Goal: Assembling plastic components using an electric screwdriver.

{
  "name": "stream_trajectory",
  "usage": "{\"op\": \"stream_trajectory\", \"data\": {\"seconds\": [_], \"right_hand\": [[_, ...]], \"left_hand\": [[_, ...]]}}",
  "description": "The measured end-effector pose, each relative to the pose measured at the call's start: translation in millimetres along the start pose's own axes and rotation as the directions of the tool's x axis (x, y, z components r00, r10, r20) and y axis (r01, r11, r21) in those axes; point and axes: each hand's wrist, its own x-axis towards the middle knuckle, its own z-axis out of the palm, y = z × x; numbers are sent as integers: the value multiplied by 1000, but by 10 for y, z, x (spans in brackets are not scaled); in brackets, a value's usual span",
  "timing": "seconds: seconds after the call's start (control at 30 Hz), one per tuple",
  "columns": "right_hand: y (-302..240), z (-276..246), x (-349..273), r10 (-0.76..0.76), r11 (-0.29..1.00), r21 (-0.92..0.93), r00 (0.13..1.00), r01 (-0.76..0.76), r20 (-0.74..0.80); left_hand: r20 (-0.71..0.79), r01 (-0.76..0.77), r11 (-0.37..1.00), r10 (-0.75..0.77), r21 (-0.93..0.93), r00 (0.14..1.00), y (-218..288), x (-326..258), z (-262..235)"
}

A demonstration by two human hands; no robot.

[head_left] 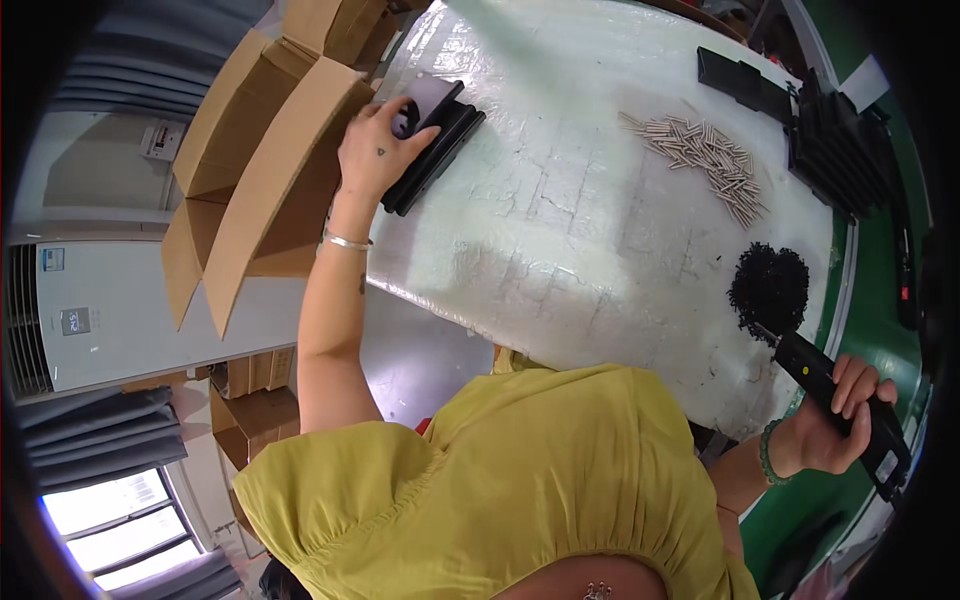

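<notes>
My left hand [378, 152] is at the far left edge of the table, its thumb and fingers curled on the top piece of a stack of black flat parts [440, 152]. A greyish face shows on that top piece; its exact kind is unclear. My right hand [835, 425] is wrapped round a black electric screwdriver [815, 372] at the near right. The screwdriver's thin bit reaches into the near edge of a pile of small black screws [768, 285]. Whether a screw sits on the tip is too small to tell.
Silvery pins [705, 155] lie heaped on the film-covered table [530, 240]. Behind them, at the far right, stand a black flat part [745, 85] and stacked black parts [840, 150]. Open cardboard boxes [285, 190] crowd the table's left side.
</notes>
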Motion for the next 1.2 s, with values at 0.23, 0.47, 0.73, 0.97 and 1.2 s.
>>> {"op": "stream_trajectory", "data": {"seconds": [0.23, 0.47, 0.73, 0.97, 1.2], "right_hand": [[39, -108, 48, -4, 999, -35, 1000, 3, -14], [-59, 179, -45, -65, 989, -140, 994, 53, -88], [-409, 117, -320, -42, 999, 13, 997, 43, -66], [-845, -39, -775, -264, 956, -151, 962, 252, -68], [-899, -388, -862, -345, 922, -249, 920, 296, -183]], "left_hand": [[273, -21, 998, 35, -56, 961, -48, -228, -50], [270, -97, 873, 251, -479, 929, 35, -94, -1], [359, -55, 463, 751, -885, 555, 2292, 35, -85], [-222, -479, -199, 975, -855, -9, 5622, -804, 861], [-469, -661, -376, 882, -649, -41, 6230, -1570, 797]]}}
